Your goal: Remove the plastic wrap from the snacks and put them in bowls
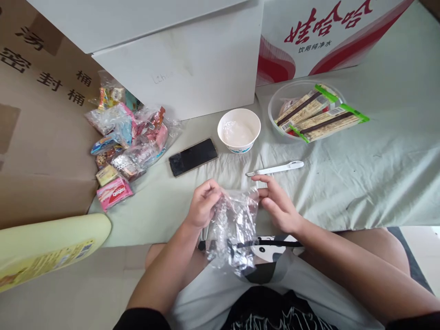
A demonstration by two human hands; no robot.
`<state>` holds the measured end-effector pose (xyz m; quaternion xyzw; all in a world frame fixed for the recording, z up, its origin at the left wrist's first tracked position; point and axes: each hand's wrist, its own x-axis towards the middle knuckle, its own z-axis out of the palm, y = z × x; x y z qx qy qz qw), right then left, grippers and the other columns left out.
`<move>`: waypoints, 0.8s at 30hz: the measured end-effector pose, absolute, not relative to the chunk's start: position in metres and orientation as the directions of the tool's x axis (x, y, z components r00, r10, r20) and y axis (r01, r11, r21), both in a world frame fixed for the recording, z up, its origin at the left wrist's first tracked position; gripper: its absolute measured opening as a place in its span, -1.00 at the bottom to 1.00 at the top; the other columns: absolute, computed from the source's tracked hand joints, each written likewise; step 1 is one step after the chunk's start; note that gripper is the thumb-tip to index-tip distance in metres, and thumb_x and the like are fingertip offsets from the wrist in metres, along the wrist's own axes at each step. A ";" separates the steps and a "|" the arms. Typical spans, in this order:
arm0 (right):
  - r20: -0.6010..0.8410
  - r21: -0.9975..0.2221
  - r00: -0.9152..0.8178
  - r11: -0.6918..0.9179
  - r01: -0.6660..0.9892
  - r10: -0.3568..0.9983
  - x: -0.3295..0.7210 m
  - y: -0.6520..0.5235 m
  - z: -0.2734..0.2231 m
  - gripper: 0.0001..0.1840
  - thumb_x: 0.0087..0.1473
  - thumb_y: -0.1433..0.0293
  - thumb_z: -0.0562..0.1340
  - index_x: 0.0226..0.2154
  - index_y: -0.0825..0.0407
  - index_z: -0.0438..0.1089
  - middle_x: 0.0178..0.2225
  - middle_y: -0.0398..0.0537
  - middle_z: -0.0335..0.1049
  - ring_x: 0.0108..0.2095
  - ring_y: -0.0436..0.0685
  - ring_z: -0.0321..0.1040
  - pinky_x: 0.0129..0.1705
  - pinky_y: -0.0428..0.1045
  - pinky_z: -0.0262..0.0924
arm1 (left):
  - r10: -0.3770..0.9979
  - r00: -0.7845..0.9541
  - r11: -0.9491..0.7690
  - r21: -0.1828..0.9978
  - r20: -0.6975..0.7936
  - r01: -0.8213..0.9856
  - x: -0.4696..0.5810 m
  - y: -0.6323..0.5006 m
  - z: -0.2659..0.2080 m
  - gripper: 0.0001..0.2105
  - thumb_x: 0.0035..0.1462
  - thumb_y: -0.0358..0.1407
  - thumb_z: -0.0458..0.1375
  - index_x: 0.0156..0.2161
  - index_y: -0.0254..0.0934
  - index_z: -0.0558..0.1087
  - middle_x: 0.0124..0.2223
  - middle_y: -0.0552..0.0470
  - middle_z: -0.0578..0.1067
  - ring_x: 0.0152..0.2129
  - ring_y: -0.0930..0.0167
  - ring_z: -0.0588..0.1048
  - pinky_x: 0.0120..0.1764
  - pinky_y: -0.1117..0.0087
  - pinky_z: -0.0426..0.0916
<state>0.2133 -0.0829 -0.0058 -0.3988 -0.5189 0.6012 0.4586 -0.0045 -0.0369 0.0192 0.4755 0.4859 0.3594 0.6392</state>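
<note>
A clear, crinkled plastic bag (237, 224) hangs over the front edge of the cloth-covered table. My left hand (205, 204) pinches its upper left corner. My right hand (277, 201) is at the bag's upper right edge, its fingers spread and apart. Just beyond the right fingertips lies a white scalpel-like knife (282, 168), its blade pointing left. Behind the hands stands a white paper bowl (239, 130) with some clear plastic inside. Left of the bowl a black phone (193, 157) lies flat, screen up.
Wrapped snacks (130, 137) are heaped on the left beside a cardboard box (41, 114). At the back right, a clear round tub (275, 110) holds long packets with green ends. White boxes (206, 68) stand behind. A yellow bottle-like object (51, 247) is at lower left.
</note>
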 end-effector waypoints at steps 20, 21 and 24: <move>-0.405 -0.876 -0.252 -0.452 -0.170 0.879 0.210 -0.070 0.003 -0.41 -0.07 0.17 0.42 -0.02 -0.03 0.27 -0.32 -0.10 0.48 -0.36 0.10 0.46 -0.26 0.05 0.36 | 0.871 0.312 0.364 0.925 -0.379 0.107 -0.003 -0.027 0.016 -0.47 -0.13 -0.13 0.49 -0.24 -0.21 0.23 -0.50 0.25 0.41 -0.65 0.62 0.29 -0.53 0.57 0.18; -0.399 -0.892 -0.234 -0.435 -0.126 0.887 0.210 -0.068 0.001 -0.55 -0.05 0.19 0.40 -0.14 -0.01 0.33 -0.37 -0.11 0.46 -0.38 0.07 0.43 -0.29 0.02 0.33 | 0.876 0.303 0.383 0.923 -0.375 0.035 -0.004 -0.026 0.015 -0.43 -0.16 -0.12 0.50 -0.18 -0.20 0.24 -0.49 0.24 0.45 -0.65 0.60 0.32 -0.52 0.57 0.21; -0.331 -0.936 -0.202 -0.348 -0.051 0.922 0.211 -0.065 0.002 -0.73 0.04 0.18 0.32 -0.34 0.00 0.31 -0.47 -0.15 0.42 -0.44 0.02 0.36 -0.35 -0.02 0.27 | 0.830 0.369 0.486 0.867 -0.418 -0.112 -0.005 -0.023 0.014 -0.31 -0.23 -0.12 0.52 -0.02 -0.21 0.31 -0.34 0.09 0.58 -0.47 0.47 0.52 -0.38 0.48 0.40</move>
